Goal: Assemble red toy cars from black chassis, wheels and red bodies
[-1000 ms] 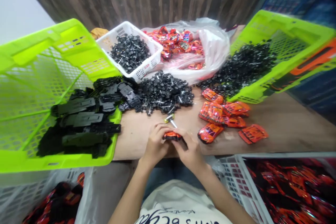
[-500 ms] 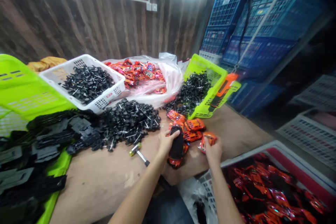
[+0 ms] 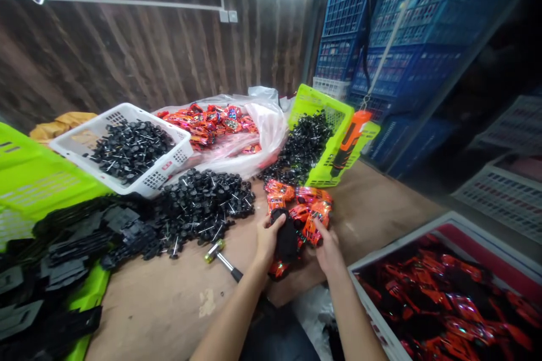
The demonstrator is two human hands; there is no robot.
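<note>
My left hand (image 3: 266, 240) grips a toy car (image 3: 287, 240) by its side, thumb on top. Its black underside faces up, and orange shows at its lower end. Just to the right, my right hand (image 3: 329, 248) is closed on an orange toy car body (image 3: 312, 231), fingers partly hidden. That body lies against several shiny orange car bodies (image 3: 311, 195) grouped in front of both hands. A small hammer (image 3: 224, 259) with a yellowish head rests on the table left of my left hand.
Black wheels on metal axles form a heap (image 3: 207, 200) and fill a white basket (image 3: 180, 155). A green basket (image 3: 324, 175) stands tipped beside a hanging orange screwdriver (image 3: 350, 138). Orange cars fill a bag (image 3: 271, 135) and a bin (image 3: 372, 316). Black plates (image 3: 68, 265) lie left.
My right hand has moved left with its orange car body, up against the other bodies. My left hand keeps its hold on the black-bottomed car. The camera view has shifted slightly.
</note>
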